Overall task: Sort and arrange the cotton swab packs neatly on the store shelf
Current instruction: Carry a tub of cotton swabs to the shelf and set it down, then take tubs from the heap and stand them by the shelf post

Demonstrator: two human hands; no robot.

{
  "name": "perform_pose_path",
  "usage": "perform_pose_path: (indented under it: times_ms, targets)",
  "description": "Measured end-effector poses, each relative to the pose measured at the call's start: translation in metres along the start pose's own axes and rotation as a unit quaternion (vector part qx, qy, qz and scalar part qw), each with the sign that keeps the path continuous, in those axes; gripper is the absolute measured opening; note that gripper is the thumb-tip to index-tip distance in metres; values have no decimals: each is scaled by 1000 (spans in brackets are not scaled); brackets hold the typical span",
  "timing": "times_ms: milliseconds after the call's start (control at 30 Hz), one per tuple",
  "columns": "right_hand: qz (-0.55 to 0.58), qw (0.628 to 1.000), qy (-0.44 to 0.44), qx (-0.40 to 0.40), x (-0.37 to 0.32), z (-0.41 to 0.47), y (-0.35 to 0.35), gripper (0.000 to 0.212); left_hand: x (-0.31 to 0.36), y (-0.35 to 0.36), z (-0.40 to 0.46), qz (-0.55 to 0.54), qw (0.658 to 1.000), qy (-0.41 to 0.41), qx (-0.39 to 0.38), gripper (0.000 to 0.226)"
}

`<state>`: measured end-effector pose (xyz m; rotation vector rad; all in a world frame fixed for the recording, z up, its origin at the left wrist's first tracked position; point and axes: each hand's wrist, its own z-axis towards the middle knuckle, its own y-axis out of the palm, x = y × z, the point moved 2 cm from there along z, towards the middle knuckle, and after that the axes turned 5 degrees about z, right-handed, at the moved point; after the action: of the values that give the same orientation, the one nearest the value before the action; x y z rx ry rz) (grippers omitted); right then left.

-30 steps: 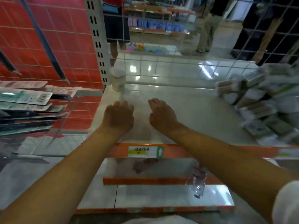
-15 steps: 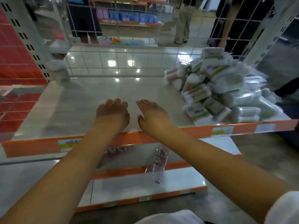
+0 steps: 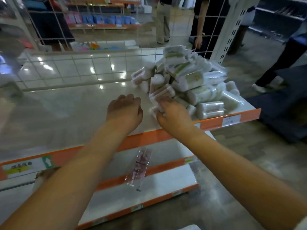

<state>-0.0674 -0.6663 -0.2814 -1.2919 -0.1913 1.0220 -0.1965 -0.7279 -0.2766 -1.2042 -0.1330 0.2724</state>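
Observation:
A jumbled heap of cotton swab packs (image 3: 187,80), clear cylinders and wrapped bundles, lies on the right end of the white shelf (image 3: 69,113) with its orange front strip. My right hand (image 3: 172,112) reaches the heap's near-left edge, its fingers touching a front pack (image 3: 162,94); whether they curl round it is unclear. My left hand (image 3: 124,110) hovers just left of it over the bare shelf, fingers loosely bent, holding nothing.
A white wire grid (image 3: 99,63) backs the shelf. Lower shelves hold one clear plastic packet (image 3: 139,168). People (image 3: 162,19) stand in the aisle behind the grid and another at the right (image 3: 285,53). A perforated upright post (image 3: 227,30) stands behind the heap.
The view has swung right, bringing the heap closer. Both hands have moved right along the shelf, and my right hand now touches the heap's front pack.

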Motion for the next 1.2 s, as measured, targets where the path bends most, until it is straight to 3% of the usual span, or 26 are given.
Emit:
perform_pose_path:
  times_ms: [100, 233, 367, 500, 633, 767, 933, 1067, 1200]
  targets:
    - [0, 999, 25, 32, 20, 2, -16, 32, 17, -1, 18, -1, 1000, 21, -3, 28]
    - [-4, 997, 24, 72, 40, 7, -32, 44, 37, -2, 44, -10, 999, 41, -4, 29]
    - [-19, 993, 14, 115, 56, 15, -50, 42, 52, -1, 66, -36, 997, 67, 1, 29]
    - [-91, 989, -21, 112, 78, 37, -51, 47, 59, -1, 87, -91, 993, 78, 22, 26]
    - [-164, 986, 39, 7, 93, 60, -43, 69, 64, 11, 101, -121, 990, 65, 30, 22]
    - [-203, 979, 32, -18, 100, 67, -36, 72, 69, 24, 107, -121, 991, 50, 24, 22]
    - [-160, 987, 20, 13, 95, 66, -38, 75, 71, 26, 106, -134, 990, 48, 21, 23]
    - [-164, 985, -2, 44, 97, 67, -34, 54, 71, 23, 102, -143, 988, 55, 27, 24]
    - [-134, 990, -3, 40, 96, 66, -39, 64, 71, 16, 91, -135, 989, 63, 22, 22]
